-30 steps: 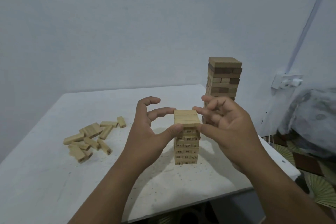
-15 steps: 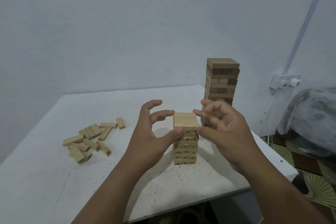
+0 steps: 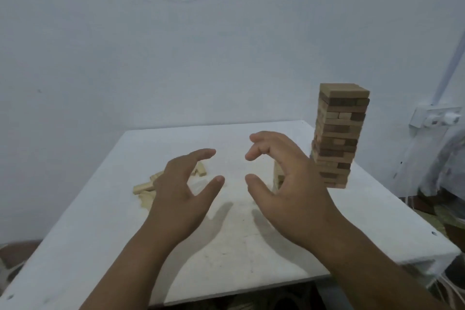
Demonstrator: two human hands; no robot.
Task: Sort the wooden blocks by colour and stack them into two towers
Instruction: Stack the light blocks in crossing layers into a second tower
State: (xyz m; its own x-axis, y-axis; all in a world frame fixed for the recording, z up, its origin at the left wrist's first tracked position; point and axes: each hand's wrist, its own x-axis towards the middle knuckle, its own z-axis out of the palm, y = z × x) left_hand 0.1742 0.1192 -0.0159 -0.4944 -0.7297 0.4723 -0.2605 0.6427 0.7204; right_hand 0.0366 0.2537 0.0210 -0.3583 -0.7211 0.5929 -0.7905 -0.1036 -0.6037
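Note:
A tall tower of darker wooden blocks point(image 3: 339, 136) stands at the table's far right. The short tower of light blocks point(image 3: 278, 175) stands in front of it, mostly hidden behind my right hand point(image 3: 286, 184). Loose light blocks point(image 3: 144, 187) lie in a heap to the left, partly covered by my left hand point(image 3: 181, 194). Both hands hover above the white table point(image 3: 100, 234) with fingers spread and relaxed, thumbs facing each other, holding nothing. The left hand is apart from the light tower.
A white wall runs behind the table. A wall socket point(image 3: 435, 118) and a covered bundle point(image 3: 448, 158) are at the right, past the table's edge. The table's near edge point(image 3: 226, 294) runs below my forearms.
Both hands have let go of the light tower's top and opened. They have shifted left of it, and the view has swung left, so the towers now sit further right.

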